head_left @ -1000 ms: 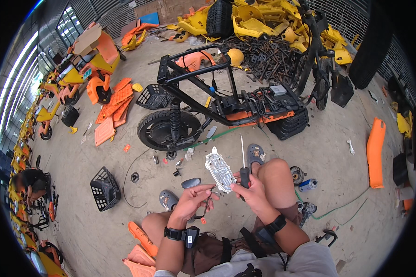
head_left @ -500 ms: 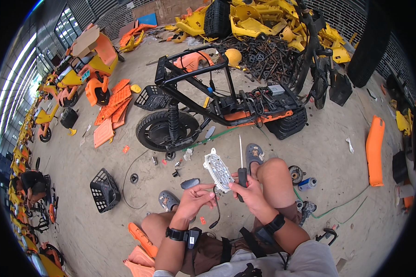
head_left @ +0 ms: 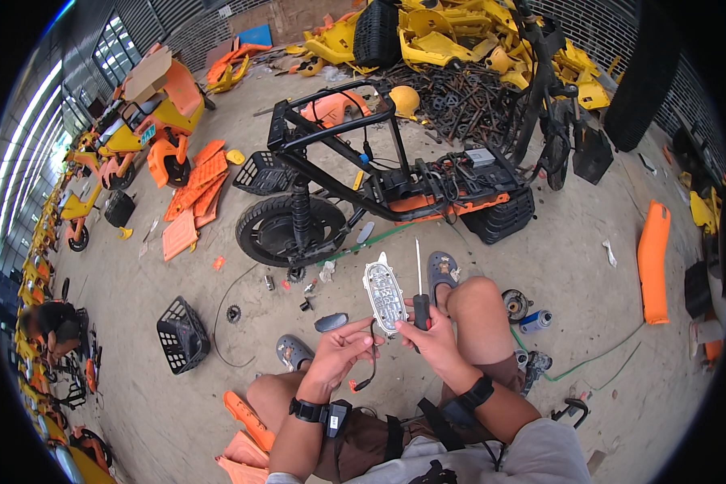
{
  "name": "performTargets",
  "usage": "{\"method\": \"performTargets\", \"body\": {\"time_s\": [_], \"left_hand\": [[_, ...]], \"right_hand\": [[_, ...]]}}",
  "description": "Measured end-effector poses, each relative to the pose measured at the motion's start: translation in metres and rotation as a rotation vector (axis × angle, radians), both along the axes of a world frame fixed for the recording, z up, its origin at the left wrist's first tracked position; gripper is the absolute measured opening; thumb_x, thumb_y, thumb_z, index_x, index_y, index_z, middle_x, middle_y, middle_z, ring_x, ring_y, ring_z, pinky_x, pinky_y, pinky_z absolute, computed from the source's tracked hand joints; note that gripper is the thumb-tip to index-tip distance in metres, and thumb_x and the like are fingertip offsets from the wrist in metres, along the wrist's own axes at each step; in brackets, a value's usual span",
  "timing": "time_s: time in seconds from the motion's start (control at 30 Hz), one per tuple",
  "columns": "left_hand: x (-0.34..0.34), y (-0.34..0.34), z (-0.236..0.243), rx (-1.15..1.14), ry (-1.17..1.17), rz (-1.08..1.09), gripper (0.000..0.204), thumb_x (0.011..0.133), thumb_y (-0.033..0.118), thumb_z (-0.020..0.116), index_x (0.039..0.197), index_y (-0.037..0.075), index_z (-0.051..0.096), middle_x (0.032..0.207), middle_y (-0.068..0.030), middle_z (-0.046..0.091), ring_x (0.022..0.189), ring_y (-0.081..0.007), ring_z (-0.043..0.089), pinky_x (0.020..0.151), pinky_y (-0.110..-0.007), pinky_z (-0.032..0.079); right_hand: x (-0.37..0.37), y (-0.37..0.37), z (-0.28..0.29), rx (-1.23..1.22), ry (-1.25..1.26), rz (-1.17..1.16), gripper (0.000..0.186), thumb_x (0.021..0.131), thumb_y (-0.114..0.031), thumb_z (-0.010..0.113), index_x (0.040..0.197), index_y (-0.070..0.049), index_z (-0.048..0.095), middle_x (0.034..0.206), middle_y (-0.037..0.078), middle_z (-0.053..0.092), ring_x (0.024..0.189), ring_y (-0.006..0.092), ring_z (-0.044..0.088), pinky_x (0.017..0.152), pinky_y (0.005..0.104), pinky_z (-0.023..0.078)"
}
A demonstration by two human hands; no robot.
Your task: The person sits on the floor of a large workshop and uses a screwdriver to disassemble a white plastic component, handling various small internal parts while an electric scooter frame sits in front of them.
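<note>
Between my hands stands an oval clear-lensed lamp [head_left: 385,297] with a white rim and a mounting tab at its top. My right hand [head_left: 437,340] grips the lamp's lower end with thumb and fingers. The same hand also holds a screwdriver [head_left: 421,305], its black handle in the palm and its long shaft pointing up and away. My left hand [head_left: 343,352] pinches the lamp's thin black cable [head_left: 374,355] near the lamp's bottom. The loose end of the cable hangs over the floor between my knees.
Ahead stands a stripped black scooter frame [head_left: 347,153] with its rear wheel [head_left: 290,231]. A black basket [head_left: 183,335] lies to the left, an orange panel [head_left: 654,262] and a spray can [head_left: 536,321] to the right. Yellow panels [head_left: 452,36] are piled behind. A person [head_left: 54,327] crouches at far left.
The lamp has turned more upright and shifted slightly right, its lens facing me more. The cable's loose end has swung left. Both hands keep their holds.
</note>
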State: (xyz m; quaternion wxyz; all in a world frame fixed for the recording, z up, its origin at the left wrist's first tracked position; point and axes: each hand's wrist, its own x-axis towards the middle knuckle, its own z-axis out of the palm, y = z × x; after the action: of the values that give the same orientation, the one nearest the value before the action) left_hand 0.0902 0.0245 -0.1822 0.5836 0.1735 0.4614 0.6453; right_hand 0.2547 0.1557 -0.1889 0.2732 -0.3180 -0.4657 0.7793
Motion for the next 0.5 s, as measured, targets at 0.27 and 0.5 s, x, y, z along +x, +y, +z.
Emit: {"method": "performTargets", "body": {"time_s": [0.27,0.5], "left_hand": [[0.006,0.003,0.001,-0.075,0.161,-0.017,0.047,0.090,-0.005,0.062,0.135,-0.004,0.050,0.099,-0.0177,0.071,0.080,-0.0214,0.069,0.071,-0.033,0.058],[0.014,0.001,0.006,-0.089,0.413,-0.020,0.057,0.091,-0.006,0.055,0.145,0.000,0.036,0.096,-0.0127,0.068,0.076,-0.0165,0.066,0.067,-0.029,0.057]], "right_hand": [[0.001,0.000,-0.005,0.210,-0.093,0.041,0.035,0.085,-0.009,0.075,0.114,0.003,0.059,0.088,-0.001,0.065,0.073,0.0031,0.055,0.063,0.0212,0.047],[0.000,-0.001,-0.015,0.288,-0.168,0.041,0.039,0.082,-0.012,0.076,0.113,0.004,0.059,0.090,0.005,0.066,0.082,0.0071,0.057,0.073,0.0249,0.050]]}}
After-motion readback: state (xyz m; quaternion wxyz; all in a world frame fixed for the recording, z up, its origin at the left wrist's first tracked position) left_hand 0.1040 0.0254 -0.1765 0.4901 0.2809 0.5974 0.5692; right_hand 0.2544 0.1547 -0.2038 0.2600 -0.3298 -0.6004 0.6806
